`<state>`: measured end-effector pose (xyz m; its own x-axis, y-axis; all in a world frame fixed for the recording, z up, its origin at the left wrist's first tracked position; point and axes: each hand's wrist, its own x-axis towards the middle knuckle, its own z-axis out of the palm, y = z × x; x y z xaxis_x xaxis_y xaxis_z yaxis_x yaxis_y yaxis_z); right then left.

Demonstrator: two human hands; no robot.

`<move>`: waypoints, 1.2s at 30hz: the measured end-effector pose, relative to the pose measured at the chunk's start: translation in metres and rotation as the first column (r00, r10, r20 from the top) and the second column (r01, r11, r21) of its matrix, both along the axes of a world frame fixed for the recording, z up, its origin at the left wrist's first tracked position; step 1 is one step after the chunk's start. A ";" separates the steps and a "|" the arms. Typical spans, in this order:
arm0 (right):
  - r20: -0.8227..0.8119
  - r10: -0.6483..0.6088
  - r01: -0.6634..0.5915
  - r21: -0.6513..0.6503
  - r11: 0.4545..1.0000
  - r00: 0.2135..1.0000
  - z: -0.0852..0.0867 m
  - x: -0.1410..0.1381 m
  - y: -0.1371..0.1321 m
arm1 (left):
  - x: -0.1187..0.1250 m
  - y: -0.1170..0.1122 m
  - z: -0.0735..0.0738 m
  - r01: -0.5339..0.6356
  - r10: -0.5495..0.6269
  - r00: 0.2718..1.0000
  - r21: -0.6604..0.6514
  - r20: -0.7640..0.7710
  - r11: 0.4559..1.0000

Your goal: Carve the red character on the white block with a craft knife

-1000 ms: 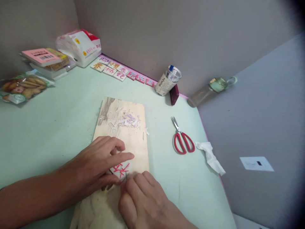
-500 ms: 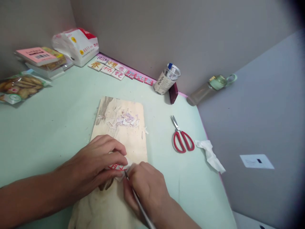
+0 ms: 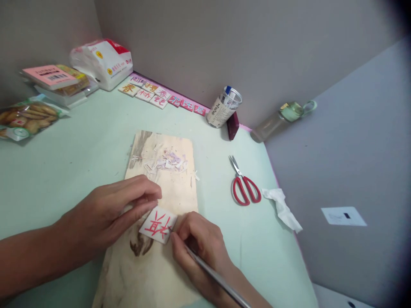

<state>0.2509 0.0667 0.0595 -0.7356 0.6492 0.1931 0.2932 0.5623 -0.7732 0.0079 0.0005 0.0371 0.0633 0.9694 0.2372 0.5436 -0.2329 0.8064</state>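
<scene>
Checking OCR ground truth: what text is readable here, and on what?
Nothing reads cleanly enough to quote.
Tile at the left hand, tool in the right hand at its edge: red Chinese character, slanted, unsure.
Row of tiles by the wall: coloured characters, too small.
Pink box: barcode, print blurred.
White bag, jar: print blurred.

1. My left hand (image 3: 105,214), at lower left of the frame, has its thumb against the white tile (image 3: 158,224) with a red character.
2. My right hand (image 3: 199,248) grips a thin metal tool (image 3: 215,276), its tip at the tile's lower right edge.
3. Both rest on the wooden board (image 3: 173,188); red-handled scissors (image 3: 244,188) lie right of it.
</scene>
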 end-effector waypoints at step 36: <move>-0.015 -0.083 0.068 -0.445 0.893 0.996 0.003 0.005 0.017 | 0.012 -0.004 -0.014 0.131 -0.119 0.977 0.060 -0.176 0.989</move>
<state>0.2556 0.0834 0.0621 -0.6795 0.7260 -0.1053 0.2917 0.1356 -0.9469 0.0203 -0.0039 0.0234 0.2289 0.9322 0.2803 0.6353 -0.3613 0.6826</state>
